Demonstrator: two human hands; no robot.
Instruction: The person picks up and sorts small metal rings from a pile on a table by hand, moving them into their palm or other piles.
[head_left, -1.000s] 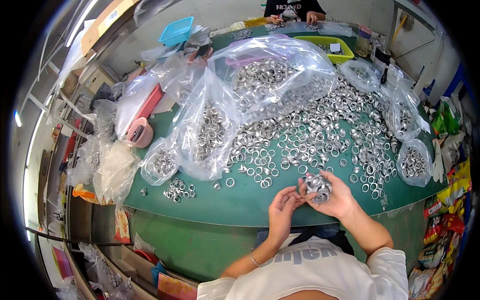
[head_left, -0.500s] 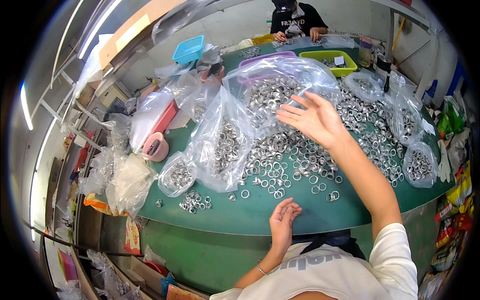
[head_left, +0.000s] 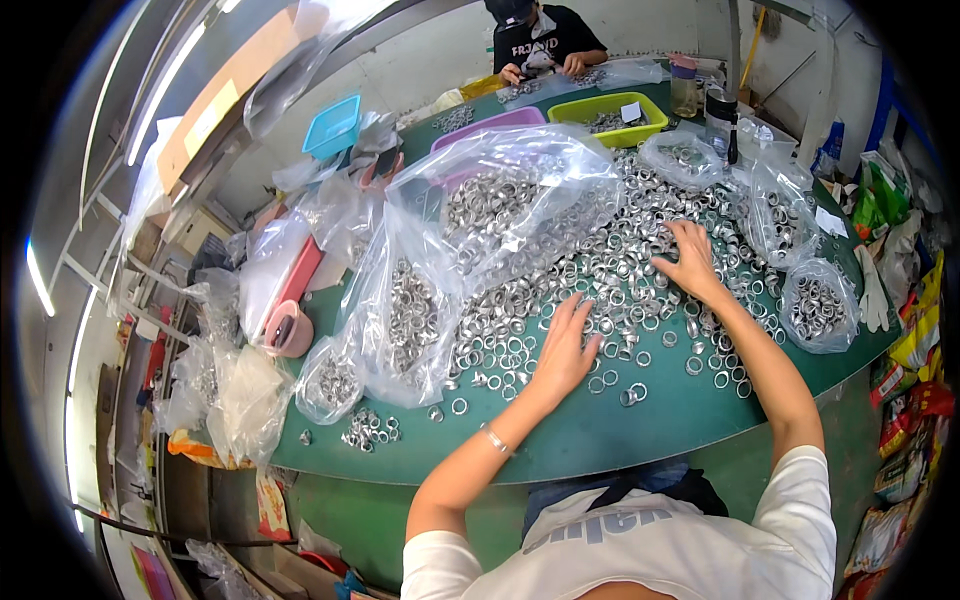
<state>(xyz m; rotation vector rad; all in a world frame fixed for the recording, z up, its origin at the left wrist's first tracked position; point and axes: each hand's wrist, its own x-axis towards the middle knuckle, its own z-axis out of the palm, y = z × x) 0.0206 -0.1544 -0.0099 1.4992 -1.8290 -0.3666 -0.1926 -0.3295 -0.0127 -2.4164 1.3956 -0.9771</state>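
Note:
A wide pile of silvery metal rings [head_left: 625, 305] covers the middle of the green table. My left hand [head_left: 565, 355] lies at the pile's near edge, its fingers stretched forward over loose rings. Farther out to the right, my right hand [head_left: 692, 265] rests among the rings with thumb and fingers apart. Neither hand visibly grips a ring. Just beyond my hands lies a large clear plastic bag [head_left: 560, 190] full of rings. Left of my left hand is another clear bag [head_left: 412, 325] of rings. A small ring cluster [head_left: 371, 430] sits near the front edge.
Small bags of rings stand at the left [head_left: 330, 382] and right [head_left: 820, 308]. A green basket [head_left: 655, 125] and a purple basket [head_left: 515, 118] are at the back. A pink cup [head_left: 290, 330] stands at the left edge. Across the table a person [head_left: 548, 45] handles small pieces.
My right hand has come down from above the large bag onto the ring pile. My left hand has reached forward from the table edge to the rings. The view has shifted slightly.

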